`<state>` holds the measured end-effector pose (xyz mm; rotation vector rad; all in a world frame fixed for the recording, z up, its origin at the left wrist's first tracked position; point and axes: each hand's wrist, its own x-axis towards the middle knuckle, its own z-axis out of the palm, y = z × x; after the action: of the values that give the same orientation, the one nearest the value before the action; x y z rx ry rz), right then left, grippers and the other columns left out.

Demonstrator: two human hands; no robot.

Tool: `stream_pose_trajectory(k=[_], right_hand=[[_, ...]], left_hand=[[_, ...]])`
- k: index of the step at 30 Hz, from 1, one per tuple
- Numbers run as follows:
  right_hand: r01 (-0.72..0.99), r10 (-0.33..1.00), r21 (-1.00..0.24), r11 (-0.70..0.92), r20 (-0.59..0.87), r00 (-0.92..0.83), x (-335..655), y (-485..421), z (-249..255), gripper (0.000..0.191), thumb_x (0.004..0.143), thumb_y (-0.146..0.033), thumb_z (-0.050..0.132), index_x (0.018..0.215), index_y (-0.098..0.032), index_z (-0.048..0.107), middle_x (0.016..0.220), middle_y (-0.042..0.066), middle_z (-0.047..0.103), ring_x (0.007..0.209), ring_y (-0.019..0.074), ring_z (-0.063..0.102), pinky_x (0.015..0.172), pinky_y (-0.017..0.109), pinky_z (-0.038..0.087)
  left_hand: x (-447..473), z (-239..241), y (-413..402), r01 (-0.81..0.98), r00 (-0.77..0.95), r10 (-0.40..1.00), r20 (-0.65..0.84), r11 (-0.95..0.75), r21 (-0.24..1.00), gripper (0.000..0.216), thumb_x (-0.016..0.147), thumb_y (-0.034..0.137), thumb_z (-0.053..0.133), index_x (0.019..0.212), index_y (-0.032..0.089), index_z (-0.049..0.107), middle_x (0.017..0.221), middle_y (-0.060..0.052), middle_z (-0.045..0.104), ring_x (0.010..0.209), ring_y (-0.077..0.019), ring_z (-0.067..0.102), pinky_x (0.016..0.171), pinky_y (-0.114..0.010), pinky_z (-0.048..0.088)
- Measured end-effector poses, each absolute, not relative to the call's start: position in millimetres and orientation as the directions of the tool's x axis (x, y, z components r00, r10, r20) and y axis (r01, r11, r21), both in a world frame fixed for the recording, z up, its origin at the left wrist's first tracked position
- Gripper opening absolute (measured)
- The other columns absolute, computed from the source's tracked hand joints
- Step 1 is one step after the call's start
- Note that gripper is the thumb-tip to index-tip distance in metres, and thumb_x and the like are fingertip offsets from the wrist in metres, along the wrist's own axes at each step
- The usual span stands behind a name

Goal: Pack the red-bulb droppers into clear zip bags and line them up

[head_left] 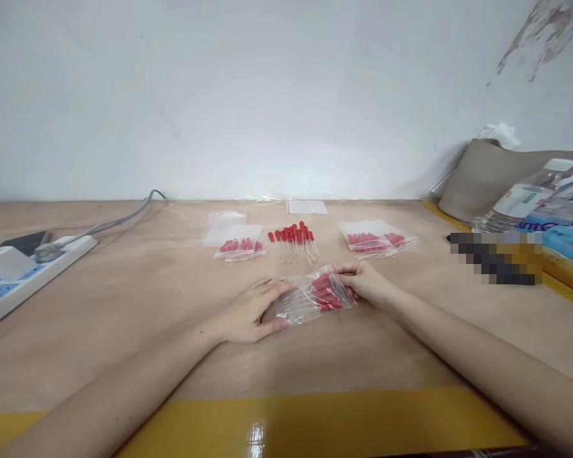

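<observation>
A small clear plastic bag [315, 296] filled with several red-capped droppers lies on the wooden table [148, 318], held at both ends. My left hand [251, 312] grips its left end, fingers curled around the edge. My right hand [365, 283] pinches its right end near the red caps. Behind the bag lies a loose bunch of red-capped droppers [296, 242]. A filled bag [241, 247] lies to the back left beside an empty clear bag [219, 224], and more filled bags [375, 238] lie to the back right.
A white power strip [23, 273] with a grey cable sits at the left edge. A stack of flat empty bags [306, 207] lies by the wall. Water bottles [530, 200], a beige pouch [487, 172] and a blue packet [570, 245] crowd the right side. Yellow tape [315, 423] lines the near edge.
</observation>
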<state>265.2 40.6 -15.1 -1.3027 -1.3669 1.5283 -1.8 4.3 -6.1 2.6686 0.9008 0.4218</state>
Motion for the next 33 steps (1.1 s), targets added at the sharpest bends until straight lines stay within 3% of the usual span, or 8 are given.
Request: stream_pose_trajectory(k=[5,9,13,17,22,25,30,33], right_hand=[[0.086,0.972,-0.981,-0.172,-0.183,-0.147,256.0,43.8,-19.0,0.025,0.057,-0.032,0.074,0.069,-0.015,0.06,0.059,0.001,0.064,0.046,0.0097,0.055,0.041,0.02,0.04],[0.137,0.984,-0.975,-0.177,-0.177,0.009,257.3,46.9,-18.1,0.02,0.063,-0.025,0.069,0.072,-0.017,0.052,0.041,-0.007,0.051,0.033,0.0062,0.042,0.031,0.016,0.03],[0.121,0.964,-0.964,-0.236,-0.248,-0.097,263.8,46.0,-12.9,0.019,0.075,-0.033,0.057,0.068,-0.015,0.054,0.043,-0.004,0.053,0.027,0.0033,0.033,0.026,0.016,0.02],[0.107,0.926,-0.974,-0.2,-0.224,-0.305,260.9,39.4,-10.8,0.027,0.066,-0.038,0.068,0.072,-0.014,0.061,0.062,0.003,0.066,0.045,0.0084,0.055,0.043,0.019,0.044],[0.065,0.927,-0.98,-0.187,-0.198,-0.317,264.3,34.9,0.3,0.031,0.061,-0.04,0.071,0.077,-0.015,0.062,0.066,0.0,0.066,0.054,0.0104,0.059,0.049,0.02,0.046],[-0.024,0.967,-0.992,-0.122,-0.113,-0.229,280.4,40.4,10.9,0.026,0.063,-0.037,0.071,0.073,-0.016,0.06,0.064,-0.001,0.065,0.054,0.0104,0.059,0.054,0.022,0.048],[-0.127,0.998,-0.992,0.009,0.002,0.059,310.2,67.6,27.3,0.014,0.077,-0.03,0.057,0.07,-0.018,0.055,0.063,0.003,0.064,0.056,0.0135,0.061,0.055,0.026,0.051],[-0.212,0.974,-0.972,0.106,0.059,0.218,311.8,86.2,31.1,0.008,0.077,-0.023,0.054,0.072,-0.019,0.053,0.067,0.003,0.064,0.059,0.0137,0.062,0.054,0.025,0.051]], left_hand=[[-2.6,-6.4,4.0,0.558,0.755,0.636,0.159,-0.751,0.352,0.06,0.086,0.04,0.05,0.138,0.022,0.027,0.139,-0.008,0.036,0.128,-0.0233,0.032,0.108,-0.044,0.022],[-2.3,-4.9,3.8,0.567,0.763,0.635,0.126,-0.749,0.343,0.055,0.086,0.041,0.05,0.135,0.025,0.033,0.142,-0.007,0.032,0.13,-0.0232,0.03,0.108,-0.044,0.019],[-1.8,-3.8,4.7,0.581,0.753,0.647,0.116,-0.738,0.344,0.055,0.085,0.041,0.051,0.135,0.025,0.034,0.142,-0.007,0.032,0.13,-0.0231,0.029,0.108,-0.044,0.02],[-3.2,-5.3,5.4,0.575,0.754,0.643,0.133,-0.744,0.34,0.055,0.085,0.041,0.051,0.135,0.026,0.034,0.142,-0.006,0.033,0.13,-0.0225,0.029,0.109,-0.044,0.02],[-2.7,-7.1,1.6,0.541,0.747,0.636,0.193,-0.751,0.378,0.055,0.085,0.04,0.051,0.135,0.027,0.033,0.143,-0.005,0.03,0.13,-0.0232,0.029,0.106,-0.043,0.026],[-4.7,-5.6,3.8,0.574,0.694,0.662,0.283,-0.746,0.338,0.051,0.086,0.04,0.049,0.133,0.025,0.036,0.145,-0.005,0.025,0.132,-0.0236,0.025,0.105,-0.041,0.03],[-38.3,-1.8,35.1,0.79,0.46,0.689,0.561,-0.605,0.095,0.04,0.086,0.038,0.047,0.122,0.023,0.048,0.136,-0.007,0.04,0.131,-0.0273,0.026,0.107,-0.049,0.018],[-75.3,-6.4,63.6,0.912,0.2,0.74,0.642,-0.38,0.153,0.038,0.086,0.04,0.044,0.117,0.02,0.052,0.133,-0.009,0.043,0.127,-0.0263,0.033,0.105,-0.043,0.026]])
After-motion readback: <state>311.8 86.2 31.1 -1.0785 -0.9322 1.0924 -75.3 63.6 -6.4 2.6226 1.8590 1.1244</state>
